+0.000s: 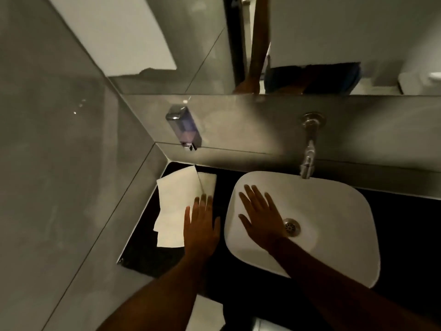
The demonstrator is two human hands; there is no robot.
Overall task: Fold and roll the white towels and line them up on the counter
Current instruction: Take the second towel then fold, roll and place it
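A white towel [177,204] lies spread flat on the black counter [238,278], in the corner left of the sink. A second white piece [208,183] peeks out at its far right edge. My left hand [201,226] hovers flat over the towel's right edge, fingers apart, holding nothing. Spread open above the left half of the basin is my right hand [261,217], also with nothing in it. More white cloth [206,314] shows at the bottom edge under my left forearm.
A white basin [334,211] with a metal drain [291,226] stands on the counter. A wall tap [309,149] reaches over its far rim. A soap dispenser [182,126] hangs on the grey wall above the towel. A mirror runs along the top.
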